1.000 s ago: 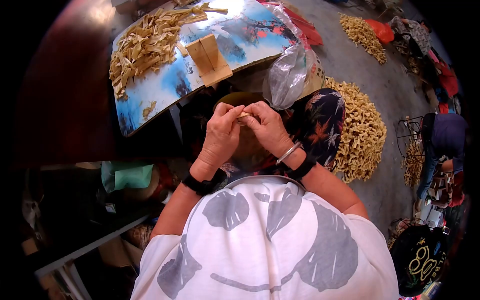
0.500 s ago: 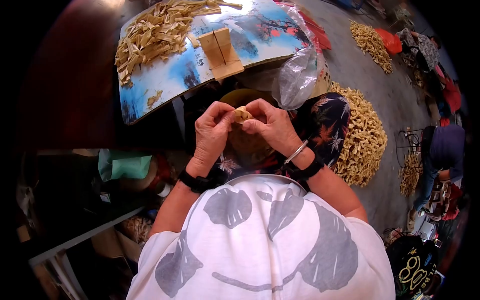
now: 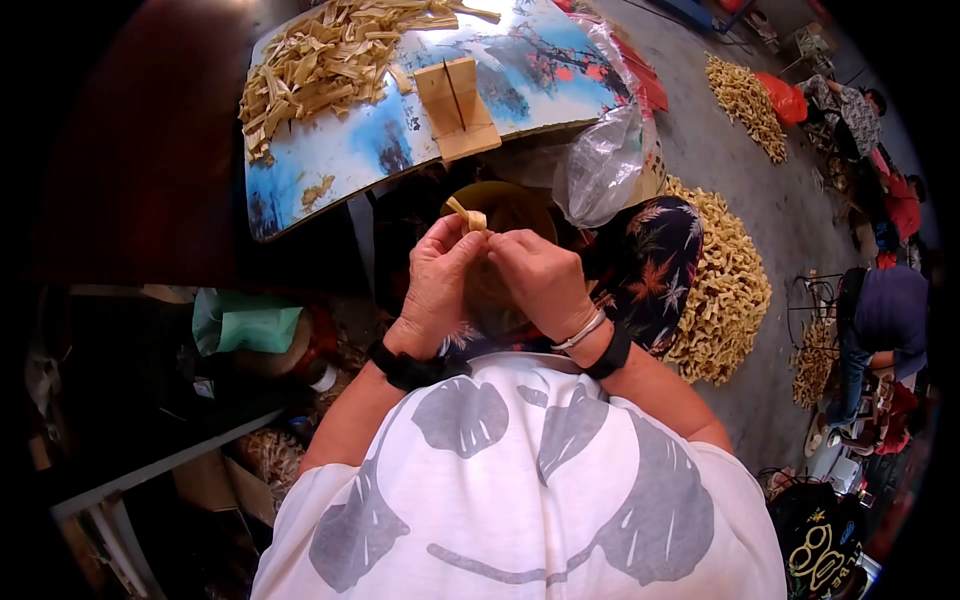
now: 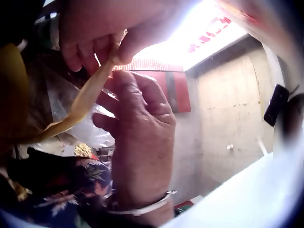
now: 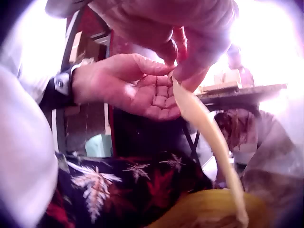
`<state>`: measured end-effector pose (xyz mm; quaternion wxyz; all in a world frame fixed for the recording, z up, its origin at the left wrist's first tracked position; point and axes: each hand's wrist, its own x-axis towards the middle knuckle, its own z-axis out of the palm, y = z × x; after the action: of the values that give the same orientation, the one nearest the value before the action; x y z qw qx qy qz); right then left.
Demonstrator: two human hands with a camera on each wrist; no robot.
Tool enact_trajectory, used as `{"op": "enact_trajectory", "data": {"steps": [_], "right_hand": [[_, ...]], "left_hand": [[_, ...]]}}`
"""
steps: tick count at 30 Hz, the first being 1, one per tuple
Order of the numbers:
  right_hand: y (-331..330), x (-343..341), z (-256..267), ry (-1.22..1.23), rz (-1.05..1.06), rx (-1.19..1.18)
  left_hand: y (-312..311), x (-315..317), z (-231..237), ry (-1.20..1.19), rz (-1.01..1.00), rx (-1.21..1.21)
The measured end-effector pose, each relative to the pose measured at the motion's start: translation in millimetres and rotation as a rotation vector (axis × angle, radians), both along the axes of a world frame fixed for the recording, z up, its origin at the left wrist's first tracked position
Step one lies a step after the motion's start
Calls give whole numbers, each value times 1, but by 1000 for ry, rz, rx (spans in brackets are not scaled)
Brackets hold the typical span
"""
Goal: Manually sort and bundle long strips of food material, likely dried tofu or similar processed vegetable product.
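Observation:
In front of my chest, both hands work on a pale yellow dried strip (image 3: 468, 214). It is bent into a small knot-like loop, with a short end sticking out to the upper left. My left hand (image 3: 438, 280) pinches the strip between thumb and fingers. Beside it, my right hand (image 3: 545, 283), with a bracelet at its wrist, has its fingertips curled in on the strip's near side. In the right wrist view, a long tail of the strip (image 5: 209, 126) hangs from the fingers toward a yellow basin (image 5: 190, 206). The basin (image 3: 462, 192) lies below and beyond the hands in the head view.
Ahead stands a painted table (image 3: 350, 150) with a heap of flat strips (image 3: 320, 75) and a slotted wooden stand (image 3: 460, 110). Clear plastic (image 3: 600, 170) hangs by its edge. A large pile of knotted pieces (image 3: 725, 290) covers floor at right. Other people (image 3: 890, 310) are farther right.
The strip's loop has turned and now shows above the left fingertips, one end pointing up. My right hand has turned over, knuckles up, and drawn nearer the body.

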<state>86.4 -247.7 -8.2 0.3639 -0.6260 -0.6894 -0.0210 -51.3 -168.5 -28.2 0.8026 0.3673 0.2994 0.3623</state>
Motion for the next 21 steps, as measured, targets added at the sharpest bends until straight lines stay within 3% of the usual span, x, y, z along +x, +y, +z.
{"op": "enact_trajectory", "data": {"steps": [3, 7, 10, 14, 16, 19, 21], "right_hand": [[11, 9, 14, 388, -134, -75], [24, 16, -9, 1014, 27, -382], [23, 15, -5, 971, -67, -329], [22, 14, -3, 707, -101, -221], [22, 12, -1, 782, -72, -256], [20, 11, 9, 794, -68, -316], [20, 10, 11, 786, -55, -330]], "left_hand": [[3, -3, 2, 181, -110, 288], [-3, 2, -1, -43, -126, 119], [-4, -6, -6, 0, -100, 136], [-7, -7, 0, 289, -63, 488], [-10, -6, 1, 368, -16, 675], [-12, -11, 13, 245, -110, 315], [-14, -11, 13, 238, -112, 290]]}}
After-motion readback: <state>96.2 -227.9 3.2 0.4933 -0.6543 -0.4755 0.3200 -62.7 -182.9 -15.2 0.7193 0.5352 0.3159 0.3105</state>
